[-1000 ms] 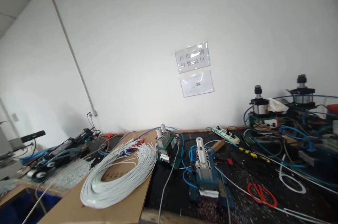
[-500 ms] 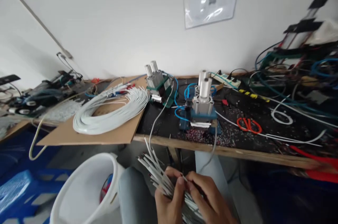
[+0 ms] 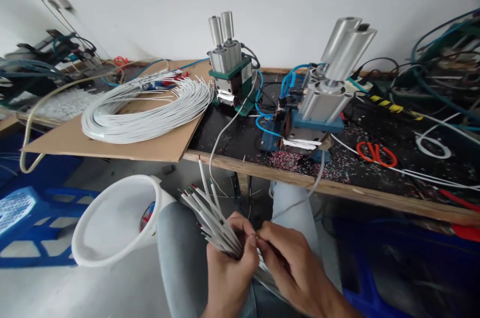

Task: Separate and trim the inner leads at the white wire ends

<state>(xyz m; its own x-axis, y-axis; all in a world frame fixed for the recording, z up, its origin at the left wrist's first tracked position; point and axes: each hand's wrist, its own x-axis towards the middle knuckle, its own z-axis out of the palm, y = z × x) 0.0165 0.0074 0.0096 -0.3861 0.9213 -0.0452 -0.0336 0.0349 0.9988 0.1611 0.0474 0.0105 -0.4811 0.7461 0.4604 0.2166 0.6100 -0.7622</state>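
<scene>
My left hand (image 3: 228, 263) is closed round a bundle of short white wires (image 3: 210, 218) with stripped ends that fan out up and to the left over my lap. My right hand (image 3: 290, 263) pinches at the same bundle, its thumb and fingertips meeting my left thumb near the middle of the wires. Both hands sit low in the view, below the workbench edge (image 3: 337, 188). Straight ahead on the bench stands a blue pneumatic press (image 3: 318, 108) with silver cylinders.
A second, green pneumatic press (image 3: 230, 75) stands beside a large coil of white wire (image 3: 146, 113) on cardboard. Orange scissors (image 3: 376, 153), hoses and cables lie at the right. A white bucket (image 3: 112, 223) and a blue stool (image 3: 33, 218) stand at the lower left.
The view has dropped from the wall to the bench and my lap. My hands with the wire bundle have come into view and now sit slightly higher.
</scene>
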